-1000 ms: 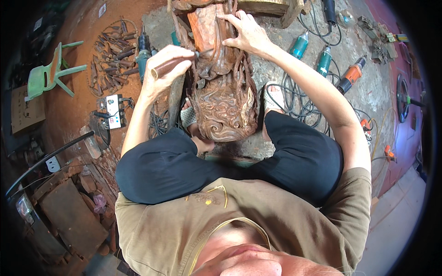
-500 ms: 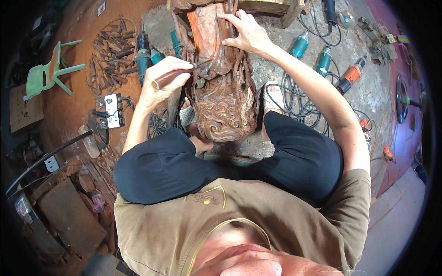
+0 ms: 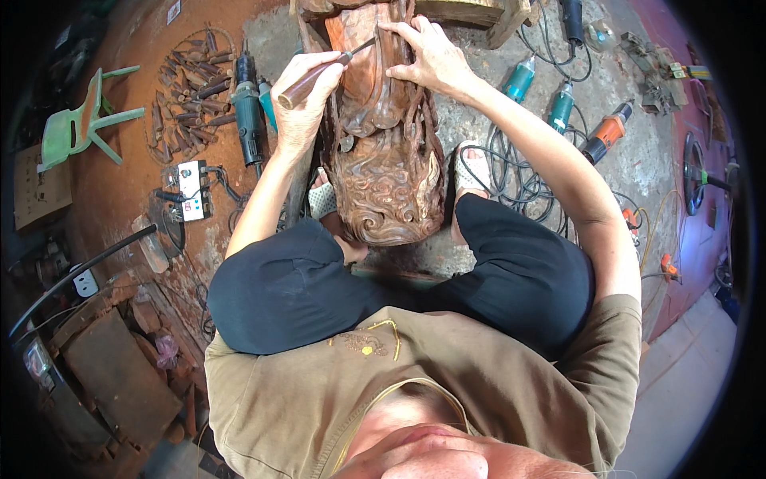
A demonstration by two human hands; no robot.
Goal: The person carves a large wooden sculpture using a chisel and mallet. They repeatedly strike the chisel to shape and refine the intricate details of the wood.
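Observation:
A dark brown wood carving [image 3: 387, 188] with swirling relief lies between my feet, its far part showing a smoother orange-brown face. My left hand [image 3: 300, 120] is closed around the wooden handle of a carving chisel [image 3: 298, 89]. The chisel slants up to the right, its thin metal blade reaching the smooth part of the carving, close to a raised fold. My right hand [image 3: 439, 62] lies on the carving's right side with thumb and fingers spread. Its index fingertip is beside the blade's tip.
Many wood-handled tools [image 3: 195, 96] lie in a pile at the far left, near a green plastic chair [image 3: 76, 132]. A white power strip [image 3: 191, 191] sits closer. Teal power tools [image 3: 562, 108], an orange one [image 3: 609, 132] and tangled black cables [image 3: 519, 180] cover the right floor.
My left hand has moved up and slightly right with the chisel, bringing its blade from the carving's left edge to the smooth area. My right hand has barely moved.

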